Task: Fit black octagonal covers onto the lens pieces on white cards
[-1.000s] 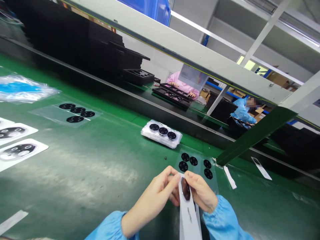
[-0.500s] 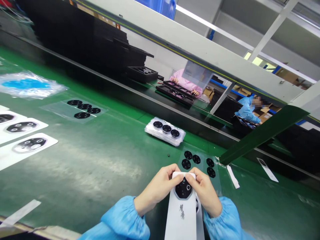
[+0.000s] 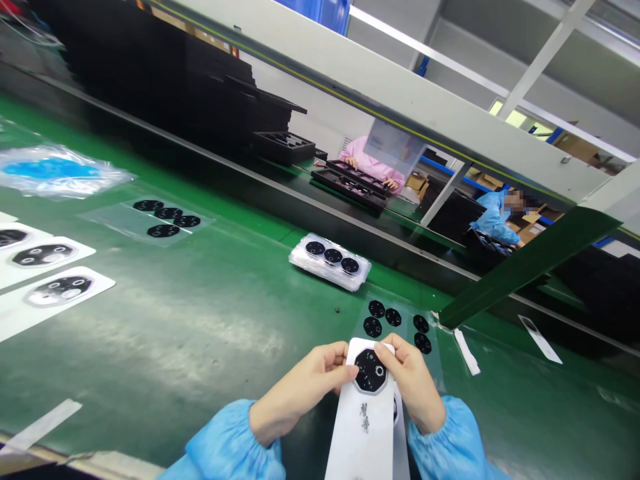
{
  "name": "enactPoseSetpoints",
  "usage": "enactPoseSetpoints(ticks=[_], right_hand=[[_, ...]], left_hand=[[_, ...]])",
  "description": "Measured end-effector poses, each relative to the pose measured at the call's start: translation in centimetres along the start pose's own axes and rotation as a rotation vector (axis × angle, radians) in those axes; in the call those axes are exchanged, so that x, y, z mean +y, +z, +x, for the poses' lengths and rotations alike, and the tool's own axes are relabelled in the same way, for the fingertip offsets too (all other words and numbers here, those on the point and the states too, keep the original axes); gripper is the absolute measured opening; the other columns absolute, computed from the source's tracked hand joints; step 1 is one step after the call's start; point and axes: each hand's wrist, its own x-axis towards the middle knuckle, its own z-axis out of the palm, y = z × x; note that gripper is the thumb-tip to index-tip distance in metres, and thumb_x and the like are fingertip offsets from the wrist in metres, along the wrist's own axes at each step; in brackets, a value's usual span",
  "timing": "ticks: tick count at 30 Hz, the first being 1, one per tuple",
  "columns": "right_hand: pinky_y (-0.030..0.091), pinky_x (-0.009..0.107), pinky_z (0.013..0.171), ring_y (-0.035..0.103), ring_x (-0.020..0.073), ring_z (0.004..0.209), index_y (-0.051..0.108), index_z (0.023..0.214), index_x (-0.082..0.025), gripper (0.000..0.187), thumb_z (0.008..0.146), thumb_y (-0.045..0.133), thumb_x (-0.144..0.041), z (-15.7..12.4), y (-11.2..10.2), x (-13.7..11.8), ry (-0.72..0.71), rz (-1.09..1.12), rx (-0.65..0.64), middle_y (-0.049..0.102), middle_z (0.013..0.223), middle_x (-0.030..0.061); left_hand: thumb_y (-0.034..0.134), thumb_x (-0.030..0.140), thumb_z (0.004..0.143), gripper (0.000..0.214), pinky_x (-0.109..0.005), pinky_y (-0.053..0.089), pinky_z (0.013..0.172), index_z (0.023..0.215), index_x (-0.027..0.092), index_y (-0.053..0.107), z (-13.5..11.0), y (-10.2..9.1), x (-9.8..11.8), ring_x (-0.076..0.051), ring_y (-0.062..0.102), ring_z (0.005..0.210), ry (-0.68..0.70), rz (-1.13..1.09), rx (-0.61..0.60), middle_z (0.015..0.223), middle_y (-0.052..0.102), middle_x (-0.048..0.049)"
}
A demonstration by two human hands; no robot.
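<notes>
A long white phone back cover with a black octagonal camera lens plate and dark handwriting stands in front of me. My left hand grips its left edge, the thumb on the side of the lens plate. On the opposite side, my right hand pinches the upper right corner, its thumb at the plate's top right. The fingers behind the cover are mostly hidden. Beneath it, a second cover shows at the right. Just beyond my hands lies a clear sheet with several black lens plates.
A plastic-wrapped stack bearing black lens plates sits farther back. On the left are white covers, another film sheet of plates and a bag with blue contents. A green post rises at right. Two people work beyond the bench.
My left thumb has slid from the top of the lens plate down to its left side. My right thumb has stayed near the top. The cover has shifted slightly.
</notes>
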Motion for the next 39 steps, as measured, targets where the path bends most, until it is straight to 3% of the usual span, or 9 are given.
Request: enactPoseSetpoints(ticks=[9, 14, 17, 24, 27, 31, 35, 39], right_hand=[[0.033, 0.020, 0.047, 0.042, 0.0089, 0.052, 0.051, 0.072, -0.017, 0.045, 0.073, 0.058, -0.061, -0.6, 0.0, -0.5, 0.031, 0.038, -0.011, 0.047, 0.059, -0.0049], [0.045, 0.026, 0.056, 0.058, 0.0142, 0.060, 0.056, 0.090, -0.017, 0.042, 0.070, 0.068, -0.052, -2.1, -0.3, -0.5, 0.135, 0.224, -0.183, 0.061, 0.070, 0.0001], [0.048, 0.030, 0.064, 0.063, 0.0178, 0.067, 0.058, 0.094, -0.016, 0.043, 0.067, 0.074, -0.045, -2.6, -0.2, -0.2, 0.134, 0.296, -0.196, 0.066, 0.076, 0.0035], [0.045, 0.027, 0.056, 0.061, 0.0165, 0.059, 0.061, 0.092, -0.015, 0.040, 0.069, 0.072, -0.046, -2.3, 0.2, 0.8, 0.099, 0.272, -0.121, 0.067, 0.073, 0.0037], [0.043, 0.026, 0.057, 0.061, 0.0158, 0.060, 0.062, 0.092, -0.015, 0.040, 0.070, 0.071, -0.046, -2.2, 0.0, 0.7, 0.128, 0.314, -0.184, 0.066, 0.073, 0.0035], [0.042, 0.023, 0.056, 0.057, 0.0123, 0.056, 0.060, 0.090, -0.015, 0.037, 0.074, 0.068, -0.047, -1.8, -0.8, 1.1, 0.212, 0.436, -0.290, 0.062, 0.068, 0.0011], [0.040, 0.021, 0.051, 0.053, 0.0086, 0.053, 0.057, 0.086, -0.015, 0.033, 0.075, 0.068, -0.044, -1.4, -1.1, 2.3, 0.238, 0.535, -0.314, 0.057, 0.067, -0.0015], [0.041, 0.021, 0.053, 0.053, 0.0088, 0.057, 0.057, 0.091, -0.015, 0.033, 0.075, 0.069, -0.041, -1.3, -1.0, 2.7, 0.229, 0.561, -0.319, 0.057, 0.072, -0.0003]], left_hand=[[0.067, 0.037, 0.070, 0.027, -0.028, 0.041, 0.068, 0.080, 0.015, 0.056, 0.1, -0.1, -0.3, -0.019, 0.058, 0.078, 0.044, 0.007, 0.057, 0.077, 0.062, -0.0017], [0.062, 0.040, 0.075, 0.027, -0.027, 0.040, 0.066, 0.082, 0.015, 0.054, 0.0, -0.2, -0.3, -0.018, 0.056, 0.077, 0.056, 0.029, 0.052, 0.079, 0.061, -0.0022], [0.061, 0.038, 0.077, 0.027, -0.029, 0.042, 0.071, 0.088, 0.016, 0.051, 0.1, 0.1, -0.8, -0.019, 0.056, 0.084, 0.086, 0.040, 0.032, 0.088, 0.060, -0.0035], [0.067, 0.028, 0.071, 0.030, -0.026, 0.043, 0.065, 0.092, 0.018, 0.048, 0.6, 0.8, -2.3, -0.015, 0.055, 0.075, 0.132, 0.023, 0.066, 0.084, 0.057, 0.0000], [0.062, 0.030, 0.075, 0.028, -0.027, 0.045, 0.070, 0.097, 0.018, 0.049, 0.3, 1.0, -1.7, -0.017, 0.056, 0.081, 0.143, 0.056, 0.065, 0.087, 0.058, -0.0009], [0.054, 0.031, 0.082, 0.019, -0.030, 0.046, 0.081, 0.096, 0.019, 0.050, -0.4, 1.3, -0.3, -0.019, 0.056, 0.094, 0.168, 0.173, -0.028, 0.095, 0.059, -0.0033], [0.054, 0.035, 0.082, 0.021, -0.027, 0.048, 0.066, 0.095, 0.020, 0.047, -0.7, 1.8, 0.3, -0.016, 0.058, 0.075, 0.144, 0.335, -0.021, 0.085, 0.059, -0.0017], [0.052, 0.037, 0.083, 0.023, -0.025, 0.046, 0.059, 0.096, 0.020, 0.044, -0.6, 2.1, 0.1, -0.015, 0.058, 0.070, 0.141, 0.403, 0.006, 0.087, 0.060, -0.0022]])
